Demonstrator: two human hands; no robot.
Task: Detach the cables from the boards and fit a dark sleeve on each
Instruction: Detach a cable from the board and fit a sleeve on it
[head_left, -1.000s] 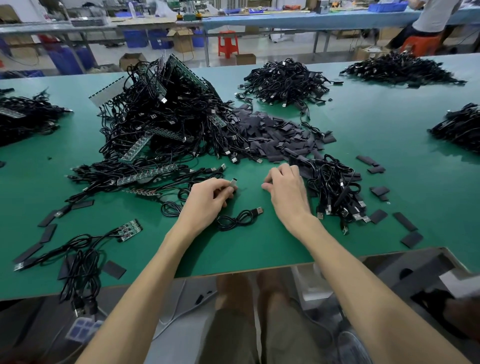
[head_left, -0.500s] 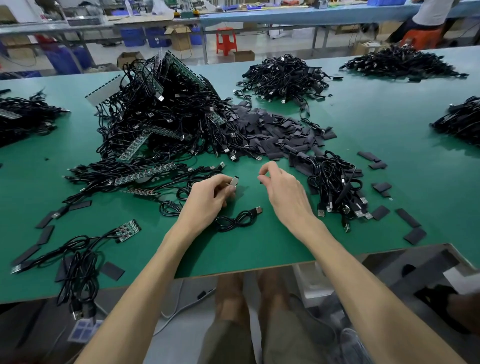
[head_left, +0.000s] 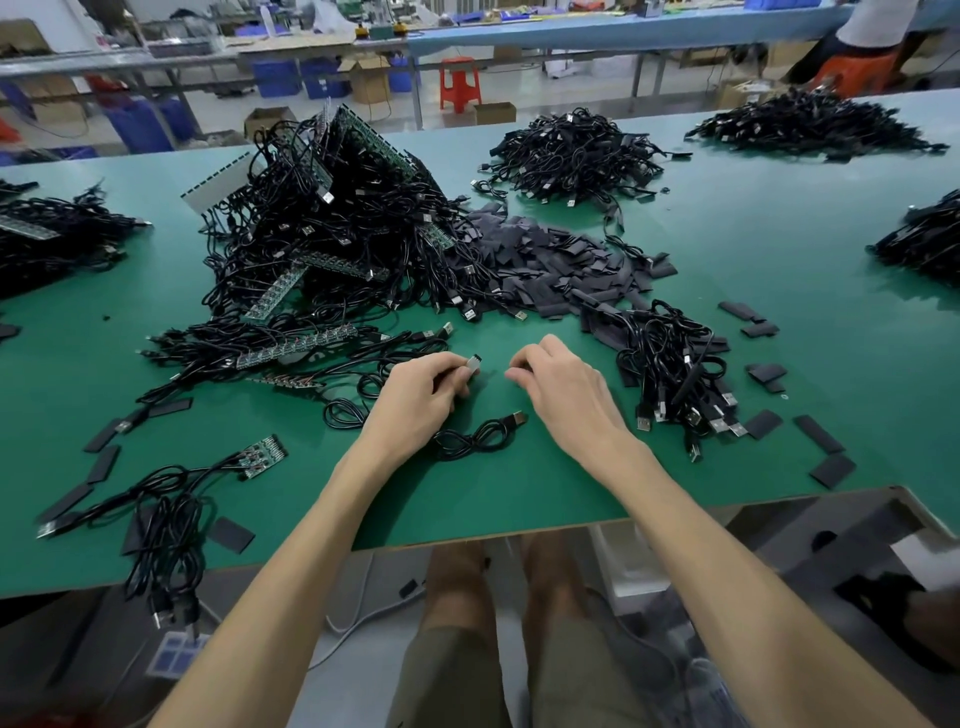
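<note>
My left hand (head_left: 415, 400) pinches the small connector end (head_left: 474, 362) of a black cable. The rest of that cable lies coiled (head_left: 470, 440) on the green table by my wrist, and its USB plug (head_left: 517, 417) is free. My right hand (head_left: 566, 395) hovers just right of the connector. Its fingers are curled with thumb near forefinger, and nothing shows between them. A heap of flat dark sleeves (head_left: 561, 265) lies behind my hands. A tall pile of green boards with cables attached (head_left: 337, 223) stands at the back left.
A tangle of loose cables (head_left: 675, 374) lies right of my right hand. A small board with cables (head_left: 265, 452) sits at the front left. Stray sleeves (head_left: 821, 434) dot the right side. Further cable heaps (head_left: 571, 156) sit at the back. The table's front edge (head_left: 467, 540) is near.
My right hand has come off the sleeves' edge, lifted and drawn toward the connector with fingers curling. My left hand holds the connector in the same place.
</note>
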